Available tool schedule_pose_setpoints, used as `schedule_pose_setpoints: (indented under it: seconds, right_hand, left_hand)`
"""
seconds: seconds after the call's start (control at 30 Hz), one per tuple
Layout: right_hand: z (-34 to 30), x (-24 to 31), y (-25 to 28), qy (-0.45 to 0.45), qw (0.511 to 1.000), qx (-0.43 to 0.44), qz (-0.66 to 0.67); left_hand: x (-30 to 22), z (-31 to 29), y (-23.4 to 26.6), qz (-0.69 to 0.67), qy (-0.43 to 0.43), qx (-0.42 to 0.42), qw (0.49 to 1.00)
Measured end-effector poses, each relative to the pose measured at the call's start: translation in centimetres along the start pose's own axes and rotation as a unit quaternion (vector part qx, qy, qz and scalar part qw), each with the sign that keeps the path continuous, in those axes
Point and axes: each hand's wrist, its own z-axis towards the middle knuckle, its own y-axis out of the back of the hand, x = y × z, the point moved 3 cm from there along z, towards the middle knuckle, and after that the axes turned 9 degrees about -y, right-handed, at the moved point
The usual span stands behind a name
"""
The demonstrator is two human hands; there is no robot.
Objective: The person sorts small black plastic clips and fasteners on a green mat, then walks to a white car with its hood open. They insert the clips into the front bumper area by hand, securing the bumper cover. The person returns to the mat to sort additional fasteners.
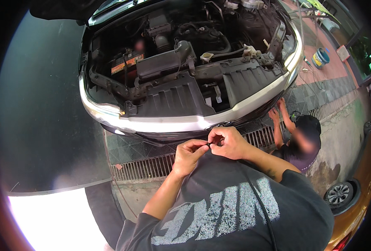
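My left hand (187, 157) and my right hand (230, 143) meet in front of my chest, thumbs and fingers pinched together. Between their fingertips is a small black piece (209, 144), too small and too covered to name. Just beyond them is the front of a car with a pale bumper (168, 124) and its engine bay exposed. Dark plastic covers (173, 98) lie behind the bumper. Neither hand touches the car, as far as I can see.
A co-worker (303, 144) crouches to the right, hands near the bumper's corner. A metal floor grate (143, 169) runs below the bumper. A battery with an orange label (127, 62) sits in the engine bay. A blue bucket (320, 58) and an orange car (361, 196) are at right.
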Motion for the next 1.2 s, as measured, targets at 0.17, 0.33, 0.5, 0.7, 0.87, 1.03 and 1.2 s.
schedule_pose_setpoints:
  seconds: [0.17, 0.33, 0.5, 0.7, 0.87, 1.03, 1.2]
  right_hand:
    - [-0.3, -2.0, -0.9, -0.026, 0.989, 0.006, 0.147]
    - [0.8, -2.5, -0.4, -0.099, 0.976, 0.056, 0.185]
    - [4.4, -2.8, 0.0, -0.097, 0.983, 0.057, 0.143]
    - [16.6, -1.5, 4.4, 0.006, 0.999, -0.048, 0.020]
    - [27.6, -0.5, 5.8, 0.118, 0.968, -0.072, -0.211]
    - [31.7, -0.3, 4.9, 0.181, 0.928, -0.016, -0.324]
    - [32.9, -0.2, 4.7, 0.185, 0.906, 0.027, -0.379]
  left_hand:
    - [0.3, 0.0, -0.4, 0.055, -0.076, -0.052, 0.994]
    - [-0.7, 0.1, -0.2, 0.132, -0.122, -0.067, 0.981]
    - [-1.8, 2.1, 0.2, 0.174, -0.218, -0.126, 0.952]
    - [-2.1, 9.4, 8.9, 0.279, -0.232, -0.338, 0.868]
    - [-4.5, 16.3, 19.1, 0.541, -0.222, -0.387, 0.713]
    - [-2.8, 17.7, 21.4, 0.651, -0.240, -0.334, 0.638]
    - [-2.8, 17.9, 21.6, 0.628, -0.225, -0.344, 0.661]
